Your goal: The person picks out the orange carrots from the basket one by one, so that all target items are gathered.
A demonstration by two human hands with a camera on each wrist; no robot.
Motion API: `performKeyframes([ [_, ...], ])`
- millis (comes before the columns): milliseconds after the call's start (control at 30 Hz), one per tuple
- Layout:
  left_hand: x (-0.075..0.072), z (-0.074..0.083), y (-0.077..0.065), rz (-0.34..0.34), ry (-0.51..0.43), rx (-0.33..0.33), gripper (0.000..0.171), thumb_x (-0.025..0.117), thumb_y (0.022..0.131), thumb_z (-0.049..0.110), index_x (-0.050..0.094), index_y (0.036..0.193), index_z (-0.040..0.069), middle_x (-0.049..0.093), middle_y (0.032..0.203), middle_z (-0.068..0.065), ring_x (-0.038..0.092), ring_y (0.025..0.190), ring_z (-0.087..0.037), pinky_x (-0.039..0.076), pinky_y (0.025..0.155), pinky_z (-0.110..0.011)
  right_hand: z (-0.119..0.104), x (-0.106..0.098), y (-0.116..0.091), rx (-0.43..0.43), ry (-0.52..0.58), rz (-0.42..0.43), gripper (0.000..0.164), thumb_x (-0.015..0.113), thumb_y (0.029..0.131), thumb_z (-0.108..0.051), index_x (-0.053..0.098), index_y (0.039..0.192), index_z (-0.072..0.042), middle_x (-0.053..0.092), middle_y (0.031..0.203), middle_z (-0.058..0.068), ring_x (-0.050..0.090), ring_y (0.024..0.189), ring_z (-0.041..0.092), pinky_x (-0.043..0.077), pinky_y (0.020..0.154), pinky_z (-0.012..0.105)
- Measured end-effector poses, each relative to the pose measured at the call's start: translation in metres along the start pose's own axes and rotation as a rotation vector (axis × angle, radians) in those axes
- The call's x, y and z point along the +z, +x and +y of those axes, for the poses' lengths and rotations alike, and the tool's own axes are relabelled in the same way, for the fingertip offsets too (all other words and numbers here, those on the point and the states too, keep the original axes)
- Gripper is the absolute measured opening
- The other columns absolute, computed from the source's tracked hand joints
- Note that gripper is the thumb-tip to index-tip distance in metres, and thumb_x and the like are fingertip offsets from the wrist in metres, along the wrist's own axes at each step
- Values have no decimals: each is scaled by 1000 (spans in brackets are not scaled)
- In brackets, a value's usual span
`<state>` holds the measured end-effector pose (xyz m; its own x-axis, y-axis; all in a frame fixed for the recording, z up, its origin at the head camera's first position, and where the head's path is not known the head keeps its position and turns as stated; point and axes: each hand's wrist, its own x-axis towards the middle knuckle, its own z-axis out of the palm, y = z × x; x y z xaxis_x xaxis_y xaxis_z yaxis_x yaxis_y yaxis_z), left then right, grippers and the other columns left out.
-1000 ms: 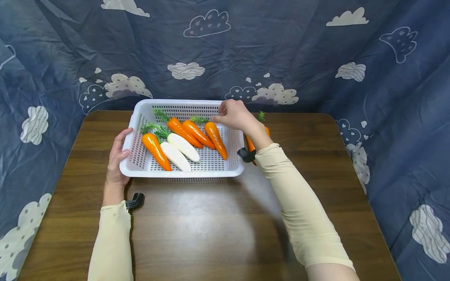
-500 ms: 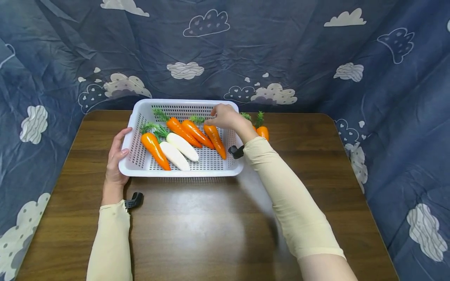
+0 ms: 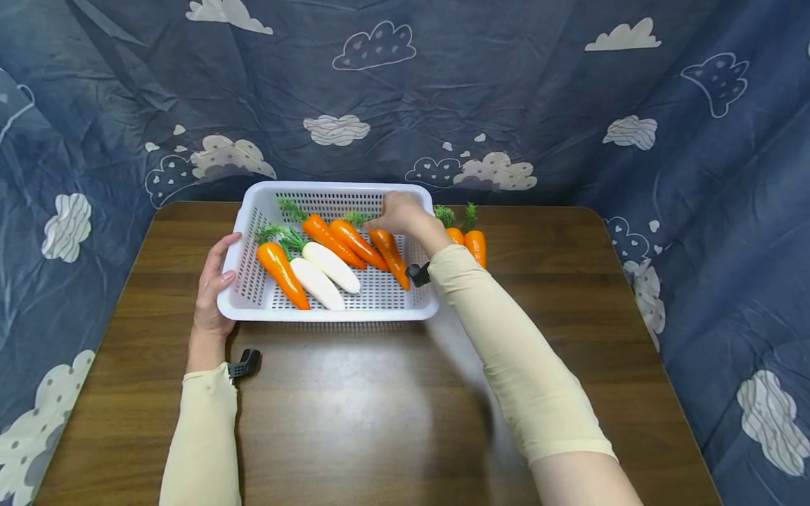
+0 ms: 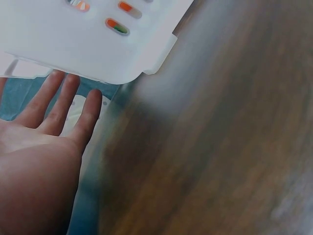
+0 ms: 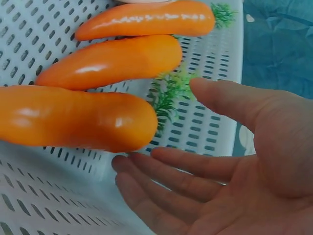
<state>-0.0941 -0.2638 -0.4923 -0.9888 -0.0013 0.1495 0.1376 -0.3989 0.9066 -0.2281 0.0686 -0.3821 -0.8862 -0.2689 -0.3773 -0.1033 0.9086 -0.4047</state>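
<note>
A person's right hand [image 3: 405, 214], fingers parted and holding nothing, hangs by the rightmost carrot [image 3: 389, 258] inside a white basket [image 3: 329, 315]; contact is hard to judge. Pinching only the leaves [image 5: 168, 95] could let it slip. The left hand [image 3: 211, 288] touches the basket's left end, fingers straight; a bump could slide it along the counter [image 3: 354, 407].

You are seeing no readable text in the head view or either wrist view; no label, brand, number or sign is showing legibly on anything you are facing.
</note>
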Motion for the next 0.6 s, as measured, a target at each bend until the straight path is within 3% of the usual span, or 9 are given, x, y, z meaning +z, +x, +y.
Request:
performKeyframes([
  [267,1,0,0,-5,-13,1,65,42,89,14,49,154,17,32,165,-9,41,136,-34,55,99,-36,-2,9,0,56,25,-62,32,75,95,-25,57,111,-5,53,92,6,53,81,21,44,69,31],
  [500,0,-1,-1,-5,11,7,65,43,89,14,50,154,17,33,164,-9,41,135,-33,56,97,-35,0,17,6,96,-7,-34,28,79,92,-24,62,102,-4,57,89,6,57,75,19,49,64,28],
  [600,1,-1,0,-12,6,10,65,43,89,15,49,154,16,33,165,-10,41,135,-34,56,97,-35,1,21,6,105,-2,1,34,82,90,-25,64,107,-3,61,98,8,59,82,21,53,71,30],
])
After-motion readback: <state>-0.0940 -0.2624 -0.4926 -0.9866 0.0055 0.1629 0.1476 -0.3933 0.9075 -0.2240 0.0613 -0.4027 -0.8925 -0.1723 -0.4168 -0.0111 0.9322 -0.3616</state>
